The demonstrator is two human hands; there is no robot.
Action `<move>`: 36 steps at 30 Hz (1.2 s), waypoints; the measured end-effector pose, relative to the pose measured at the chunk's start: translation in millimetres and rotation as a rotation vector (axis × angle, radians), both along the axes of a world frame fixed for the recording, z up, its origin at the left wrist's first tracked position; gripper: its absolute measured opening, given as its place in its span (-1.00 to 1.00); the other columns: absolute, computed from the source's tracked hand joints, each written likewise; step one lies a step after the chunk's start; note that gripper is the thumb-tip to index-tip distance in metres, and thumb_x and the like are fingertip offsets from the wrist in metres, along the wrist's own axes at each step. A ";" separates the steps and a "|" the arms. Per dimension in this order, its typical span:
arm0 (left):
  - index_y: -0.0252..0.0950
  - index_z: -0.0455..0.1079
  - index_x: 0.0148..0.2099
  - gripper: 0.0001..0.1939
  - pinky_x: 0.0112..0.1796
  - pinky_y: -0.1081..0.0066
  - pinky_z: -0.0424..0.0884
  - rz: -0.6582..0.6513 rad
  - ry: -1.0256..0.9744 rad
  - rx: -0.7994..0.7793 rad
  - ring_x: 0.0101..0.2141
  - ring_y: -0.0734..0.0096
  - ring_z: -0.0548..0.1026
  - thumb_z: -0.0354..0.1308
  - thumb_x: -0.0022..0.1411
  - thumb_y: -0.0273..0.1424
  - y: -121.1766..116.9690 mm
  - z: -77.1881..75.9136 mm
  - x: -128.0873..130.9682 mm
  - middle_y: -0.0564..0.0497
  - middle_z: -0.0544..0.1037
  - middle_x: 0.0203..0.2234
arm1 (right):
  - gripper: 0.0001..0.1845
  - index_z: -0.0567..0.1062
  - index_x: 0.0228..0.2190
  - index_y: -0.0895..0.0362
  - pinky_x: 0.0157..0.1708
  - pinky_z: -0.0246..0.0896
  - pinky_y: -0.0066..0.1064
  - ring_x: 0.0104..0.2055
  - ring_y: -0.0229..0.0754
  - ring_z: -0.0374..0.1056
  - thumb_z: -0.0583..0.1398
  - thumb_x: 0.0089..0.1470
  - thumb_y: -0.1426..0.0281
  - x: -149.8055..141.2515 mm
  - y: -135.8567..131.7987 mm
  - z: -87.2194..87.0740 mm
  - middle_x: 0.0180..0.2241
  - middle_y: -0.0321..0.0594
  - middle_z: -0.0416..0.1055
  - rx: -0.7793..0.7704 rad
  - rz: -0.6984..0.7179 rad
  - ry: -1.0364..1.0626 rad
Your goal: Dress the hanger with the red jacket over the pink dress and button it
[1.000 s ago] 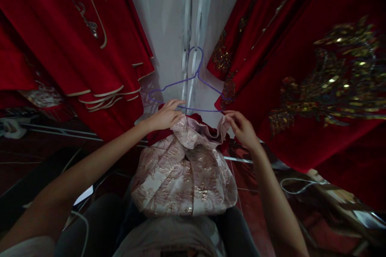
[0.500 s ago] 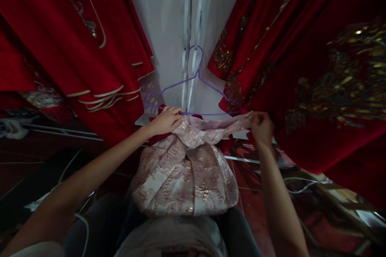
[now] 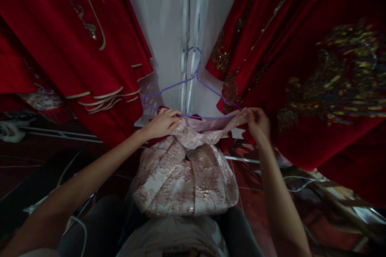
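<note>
A pale pink brocade skirt (image 3: 187, 180) with a metallic pattern lies bunched over my lap, its waistband raised and spread between my hands. My left hand (image 3: 164, 122) is closed on the left end of the waistband, beside the bottom bar of a purple hanger (image 3: 177, 84). At the other end, my right hand (image 3: 257, 122) pinches the waistband's right corner near the hanger's right tip. The hanger hangs by its hook in front of me, with its bottom bar along the waistband's upper edge. Whether the left fingers also grip the bar is hard to tell.
Red garments with gold and sequin trim hang on the left (image 3: 114, 68) and right (image 3: 301, 128). Between them stand pale doors (image 3: 163, 20) with metal handles. A white cable (image 3: 301, 186) and wooden pieces lie low at the right.
My right hand has moved slightly left and up, bringing the waistband's corner to the hanger's right tip. The hanger sits slightly lower and to the left. My left hand stays nearly in place.
</note>
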State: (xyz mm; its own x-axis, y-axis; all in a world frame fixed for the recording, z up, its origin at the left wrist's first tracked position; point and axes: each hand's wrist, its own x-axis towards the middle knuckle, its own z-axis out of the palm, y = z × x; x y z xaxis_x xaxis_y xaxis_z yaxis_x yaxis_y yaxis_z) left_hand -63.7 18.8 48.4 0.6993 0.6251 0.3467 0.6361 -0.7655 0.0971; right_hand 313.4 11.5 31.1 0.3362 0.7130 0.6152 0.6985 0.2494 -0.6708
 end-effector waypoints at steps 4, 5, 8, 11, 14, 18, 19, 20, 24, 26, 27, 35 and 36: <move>-0.21 0.45 -0.17 -0.65 -0.05 0.21 0.14 -0.025 -0.061 -0.048 -0.04 0.28 0.34 -0.16 0.37 -0.27 -0.5 -4.1 4.7 -0.03 0.43 -0.02 | -0.71 0.47 -0.33 0.13 -0.25 0.24 -0.30 -0.32 -0.10 0.36 0.06 0.12 0.21 -15.9 11.0 21.3 -0.34 -0.13 0.47 0.090 -0.022 -0.137; -0.20 0.45 -0.17 -0.64 -0.05 0.21 0.13 -0.021 -0.085 -0.059 -0.05 0.29 0.35 -0.17 0.37 -0.26 -0.4 -6.3 6.5 -0.02 0.44 -0.03 | -0.70 0.47 -0.33 0.13 -0.27 0.24 -0.31 -0.32 -0.11 0.37 0.05 0.13 0.21 -22.6 15.1 28.2 -0.35 -0.13 0.48 0.101 -0.002 -0.146; -0.20 0.44 -0.17 -0.63 -0.04 0.23 0.12 -0.002 -0.160 -0.093 -0.06 0.33 0.35 -0.18 0.38 -0.23 0.5 -14.0 13.0 0.00 0.46 -0.06 | -0.69 0.46 -0.31 0.12 -0.30 0.23 -0.37 -0.34 -0.14 0.37 0.05 0.15 0.18 -45.9 26.7 45.4 -0.36 -0.16 0.49 0.088 0.132 -0.160; -0.21 0.43 -0.16 -0.63 0.00 0.22 0.08 0.044 -0.236 -0.107 -0.07 0.35 0.36 -0.19 0.38 -0.23 1.9 -18.0 16.2 0.01 0.49 -0.10 | -0.67 0.43 -0.31 0.11 -0.30 0.21 -0.42 -0.33 -0.17 0.36 0.04 0.16 0.14 -64.8 33.4 49.8 -0.36 -0.18 0.47 0.082 0.244 -0.147; -0.21 0.41 -0.12 -0.62 0.04 0.23 0.07 0.070 -0.287 -0.117 -0.07 0.37 0.36 -0.23 0.39 -0.25 3.3 -13.9 9.1 0.02 0.51 -0.15 | -0.67 0.41 -0.31 0.09 -0.38 0.17 -0.45 -0.40 -0.21 0.33 0.04 0.16 0.10 -73.6 31.4 43.5 -0.42 -0.25 0.43 0.008 0.317 -0.160; -0.20 0.44 -0.17 -0.62 0.07 0.22 0.09 0.208 -0.351 -0.006 0.02 0.28 0.28 -0.18 0.36 -0.19 8.0 -7.0 -22.8 -0.01 0.40 -0.01 | -0.65 0.43 -0.30 0.08 -0.45 0.12 -0.47 -0.50 -0.26 0.28 0.02 0.18 0.09 -74.4 19.7 38.1 -0.48 -0.31 0.41 -0.004 0.299 -0.157; -0.21 0.44 -0.20 -0.61 0.07 0.21 0.09 0.300 -0.375 0.037 0.03 0.24 0.25 -0.16 0.35 -0.16 9.8 -7.6 -34.2 -0.03 0.37 0.00 | -0.64 0.44 -0.31 0.08 -0.44 0.13 -0.47 -0.50 -0.26 0.29 0.03 0.17 0.08 -73.3 17.7 39.0 -0.48 -0.30 0.42 0.019 0.276 -0.143; -0.22 0.45 -0.22 -0.61 0.06 0.20 0.11 0.382 -0.392 0.065 0.02 0.21 0.24 -0.14 0.33 -0.15 11.7 -9.5 -46.4 -0.05 0.36 -0.01 | -0.63 0.45 -0.31 0.09 -0.43 0.14 -0.47 -0.49 -0.25 0.30 0.04 0.16 0.07 -71.7 16.5 40.6 -0.47 -0.29 0.43 0.043 0.254 -0.131; -0.24 0.47 -0.22 -0.60 0.03 0.16 0.17 0.607 -0.420 0.100 -0.03 0.15 0.26 -0.10 0.29 -0.12 18.6 -26.1 -93.9 -0.09 0.34 -0.07 | -0.59 0.50 -0.35 0.11 -0.41 0.17 -0.45 -0.43 -0.20 0.35 0.08 0.11 0.04 -63.1 20.7 48.8 -0.44 -0.26 0.47 0.094 0.204 -0.092; -0.23 0.47 -0.22 -0.60 0.02 0.13 0.18 0.668 -0.435 0.078 -0.06 0.14 0.27 -0.10 0.28 -0.12 22.7 -35.6 -110.3 -0.08 0.39 -0.12 | -0.59 0.51 -0.38 0.11 -0.42 0.17 -0.45 -0.44 -0.21 0.34 0.11 0.09 0.03 -59.6 24.6 51.1 -0.46 -0.27 0.47 0.094 0.208 -0.088; -0.23 0.48 -0.22 -0.60 0.01 0.13 0.19 0.673 -0.443 0.048 -0.08 0.15 0.29 -0.11 0.28 -0.12 25.2 -39.6 -115.7 -0.07 0.41 -0.14 | -0.59 0.51 -0.39 0.11 -0.42 0.16 -0.45 -0.45 -0.22 0.34 0.11 0.08 0.02 -58.4 26.1 51.6 -0.47 -0.27 0.47 0.093 0.212 -0.088; -0.21 0.47 -0.16 -0.58 0.00 0.25 0.22 0.608 -0.481 0.032 -0.10 0.25 0.35 -0.16 0.30 -0.14 45.8 -48.7 -118.2 -0.01 0.49 -0.17 | -0.57 0.52 -0.38 0.11 -0.44 0.14 -0.45 -0.46 -0.23 0.32 0.10 0.09 0.01 -57.3 23.3 54.1 -0.48 -0.28 0.46 0.081 0.215 -0.104; -0.21 0.46 -0.15 -0.58 0.01 0.24 0.21 0.602 -0.478 0.035 -0.09 0.25 0.34 -0.17 0.31 -0.14 45.8 -48.3 -118.1 -0.01 0.49 -0.16 | -0.57 0.52 -0.38 0.11 -0.44 0.14 -0.45 -0.46 -0.23 0.32 0.10 0.09 0.01 -57.4 22.6 54.6 -0.48 -0.28 0.46 0.080 0.213 -0.106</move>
